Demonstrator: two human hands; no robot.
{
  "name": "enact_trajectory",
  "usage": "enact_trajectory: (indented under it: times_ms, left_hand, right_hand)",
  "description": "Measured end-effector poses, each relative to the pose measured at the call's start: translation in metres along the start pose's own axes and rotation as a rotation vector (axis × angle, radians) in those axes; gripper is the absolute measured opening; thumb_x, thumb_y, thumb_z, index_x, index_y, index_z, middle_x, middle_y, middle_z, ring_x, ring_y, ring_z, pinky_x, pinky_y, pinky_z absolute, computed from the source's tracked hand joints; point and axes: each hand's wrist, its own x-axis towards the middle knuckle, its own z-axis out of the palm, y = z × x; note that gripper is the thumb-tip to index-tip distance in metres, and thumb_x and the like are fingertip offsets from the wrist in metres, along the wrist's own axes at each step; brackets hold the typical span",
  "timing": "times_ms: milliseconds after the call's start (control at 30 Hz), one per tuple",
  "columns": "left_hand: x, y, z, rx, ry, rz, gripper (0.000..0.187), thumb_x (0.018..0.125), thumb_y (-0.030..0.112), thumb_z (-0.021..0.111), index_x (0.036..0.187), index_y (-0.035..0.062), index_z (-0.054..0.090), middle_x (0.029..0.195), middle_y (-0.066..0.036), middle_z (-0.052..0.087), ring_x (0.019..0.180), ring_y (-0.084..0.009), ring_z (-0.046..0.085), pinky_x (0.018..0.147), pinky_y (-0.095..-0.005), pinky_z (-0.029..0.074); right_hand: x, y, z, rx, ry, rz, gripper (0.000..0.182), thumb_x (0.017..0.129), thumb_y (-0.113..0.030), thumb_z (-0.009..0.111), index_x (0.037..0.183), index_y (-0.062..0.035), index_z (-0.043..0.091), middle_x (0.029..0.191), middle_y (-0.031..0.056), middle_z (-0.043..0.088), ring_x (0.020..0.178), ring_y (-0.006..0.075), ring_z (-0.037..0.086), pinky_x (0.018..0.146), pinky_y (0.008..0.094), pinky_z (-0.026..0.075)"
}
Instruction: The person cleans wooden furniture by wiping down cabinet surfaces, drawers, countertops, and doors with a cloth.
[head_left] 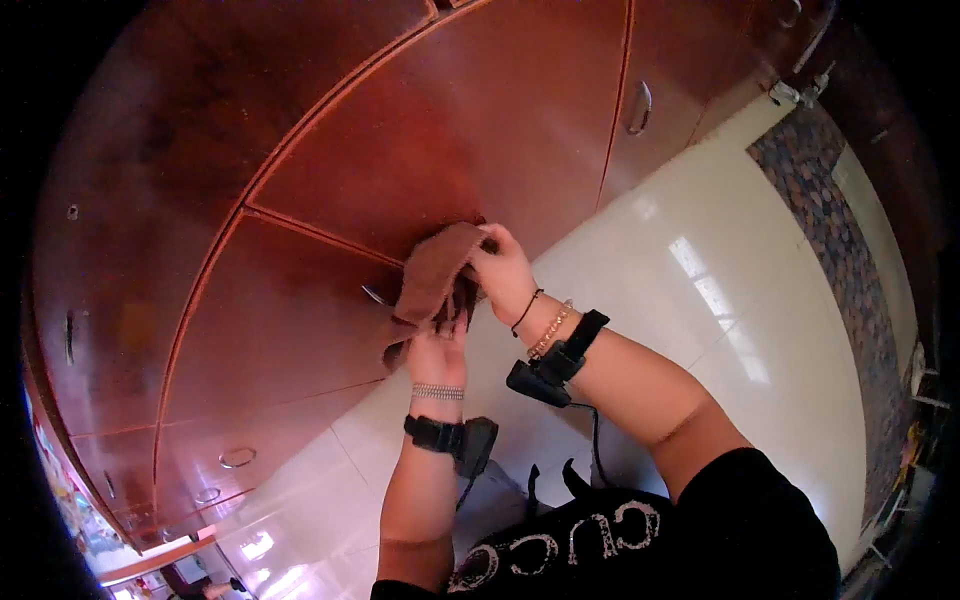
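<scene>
Cloth (438, 268) in both hands (437, 354) (505, 274), fingers (461, 326) partly hidden

Rumpled brown cloth (437, 272) between left hand (438, 352) and right hand (506, 272)

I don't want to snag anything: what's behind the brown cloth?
The red-brown cabinet is behind the cloth, with a metal handle showing beside its left edge. Whatever the cloth covers can't be seen.

You stand over a pale, glossy tiled floor (640, 300). To your right, a dark patterned strip (850, 250) crosses it.
</scene>
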Motion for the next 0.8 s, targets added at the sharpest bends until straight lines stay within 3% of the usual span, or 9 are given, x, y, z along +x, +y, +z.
enact_trajectory:
  times_ms: [100,167,233,400,467,500,567,633,800]
  left_hand:
    - [0.040,-0.017,-0.042,0.014,0.103,-0.042,0.038,0.091,0.027,0.047,0.126,0.0119,0.040,0.126,-0.008,0.045,0.116,-0.0256,0.043,0.099,-0.0424,0.037]
    - [0.059,-0.020,-0.065,-0.021,0.280,-0.093,0.031,0.093,0.018,0.040,0.122,0.0089,0.046,0.124,-0.009,0.048,0.113,-0.0263,0.046,0.096,-0.0431,0.040]
    - [0.064,-0.012,-0.085,-0.045,0.194,-0.059,0.032,0.092,0.018,0.040,0.123,0.0101,0.046,0.124,-0.009,0.048,0.112,-0.0264,0.047,0.095,-0.0423,0.042]
    - [0.008,0.025,-0.045,0.126,0.190,0.177,0.034,0.092,0.020,0.044,0.124,0.0100,0.045,0.124,-0.010,0.048,0.110,-0.0255,0.048,0.091,-0.0369,0.043]
    - [-0.010,0.036,-0.021,0.332,0.223,0.548,0.035,0.092,0.020,0.045,0.124,0.0067,0.044,0.124,-0.009,0.048,0.111,-0.0232,0.047,0.090,-0.0329,0.042]
    - [-0.021,0.046,-0.006,0.324,0.228,0.558,0.035,0.092,0.020,0.045,0.124,0.0067,0.044,0.124,-0.009,0.048,0.111,-0.0232,0.047,0.090,-0.0329,0.042]
    - [-0.038,0.058,0.017,0.791,0.169,0.921,0.032,0.089,0.019,0.052,0.117,0.0039,0.049,0.111,-0.007,0.056,0.104,-0.0197,0.052,0.090,-0.0328,0.041]
    - [-0.029,0.056,0.004,0.856,0.219,0.909,0.029,0.087,0.017,0.054,0.113,0.0031,0.052,0.111,-0.010,0.056,0.104,-0.0220,0.052,0.090,-0.0341,0.041]
    - [-0.013,0.045,-0.022,1.260,0.321,0.900,0.021,0.081,0.011,0.058,0.100,0.0021,0.060,0.115,-0.019,0.055,0.106,-0.0314,0.052,0.093,-0.0372,0.040]
  right_hand:
    - [0.022,0.075,-0.042,0.099,-0.006,0.345,0.021,0.085,-0.010,0.056,0.106,-0.0079,0.052,0.101,0.0060,0.058,0.090,0.0160,0.057,0.073,0.0279,0.049]
    - [0.004,0.061,-0.042,0.069,0.000,0.516,0.021,0.085,-0.011,0.056,0.105,-0.0084,0.052,0.100,0.0054,0.058,0.089,0.0152,0.056,0.073,0.0275,0.049]
    - [-0.002,0.046,-0.029,0.030,0.014,0.683,0.021,0.085,-0.011,0.056,0.105,-0.0089,0.052,0.099,0.0048,0.058,0.089,0.0144,0.056,0.073,0.0272,0.048]
    - [-0.021,0.007,0.018,0.018,-0.254,0.216,0.022,0.085,-0.011,0.056,0.106,-0.0070,0.051,0.101,0.0044,0.055,0.093,0.0157,0.055,0.082,0.0281,0.046]
    - [-0.037,-0.004,0.037,0.019,-0.338,0.047,0.026,0.085,-0.011,0.056,0.109,-0.0056,0.050,0.105,0.0062,0.054,0.097,0.0175,0.054,0.085,0.0292,0.044]
    - [-0.043,-0.010,0.043,0.025,-0.405,-0.129,0.029,0.085,-0.011,0.056,0.113,-0.0041,0.049,0.109,0.0081,0.053,0.100,0.0193,0.053,0.088,0.0303,0.043]
    - [-0.053,-0.029,0.052,-0.199,-0.408,-0.308,0.034,0.082,-0.011,0.057,0.115,-0.0028,0.049,0.109,0.0122,0.053,0.101,0.0239,0.054,0.087,0.0320,0.044]
    - [-0.055,-0.034,0.053,-0.431,-0.389,-0.498,0.040,0.079,-0.012,0.057,0.116,-0.0004,0.049,0.110,0.0220,0.053,0.101,0.0347,0.054,0.086,0.0361,0.044]
    - [-0.036,-0.005,0.034,-0.729,-0.410,-0.464,0.037,0.078,-0.018,0.055,0.111,-0.0003,0.052,0.105,0.0235,0.055,0.096,0.0377,0.054,0.082,0.0384,0.045]
